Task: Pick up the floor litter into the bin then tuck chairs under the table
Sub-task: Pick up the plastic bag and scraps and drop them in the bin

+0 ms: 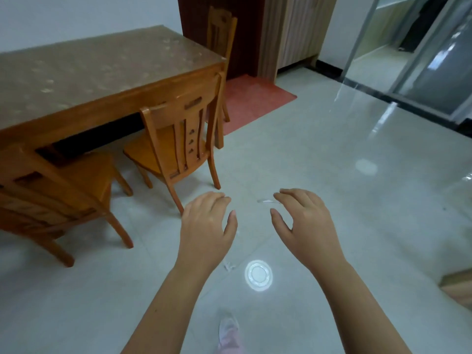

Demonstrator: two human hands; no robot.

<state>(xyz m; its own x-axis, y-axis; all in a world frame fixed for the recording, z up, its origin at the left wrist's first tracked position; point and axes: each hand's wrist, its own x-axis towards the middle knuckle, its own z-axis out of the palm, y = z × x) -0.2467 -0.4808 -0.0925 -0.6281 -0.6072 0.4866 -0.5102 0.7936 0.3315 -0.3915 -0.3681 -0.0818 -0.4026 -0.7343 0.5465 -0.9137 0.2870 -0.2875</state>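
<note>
Head view: both bare forearms reach forward over a pale glossy tiled floor [332,154]. The left hand [207,226] and the right hand [304,221] hang palm down side by side, a gap between them. Their fingers are loosely curled and hold nothing.

A thin clear scrap [265,201] lies on the floor just beside the right fingertips; I cannot tell whether they touch it. A small white scrap [229,266] lies nearer, between the forearms, next to a bright ringed round patch [258,275] that may be a lid or a lamp's reflection.

To the left stands the wooden table [102,72] under a patterned cover. The middle chair [178,139] and the near-left chair [51,190] stand with their seats out from under it. A far chair [221,34] stands at the table's far right end by a red mat [255,98].

A tan corner [457,287] shows at the right edge, cropped too far to tell what it is. A pink shoe [228,328] shows at the bottom.
</note>
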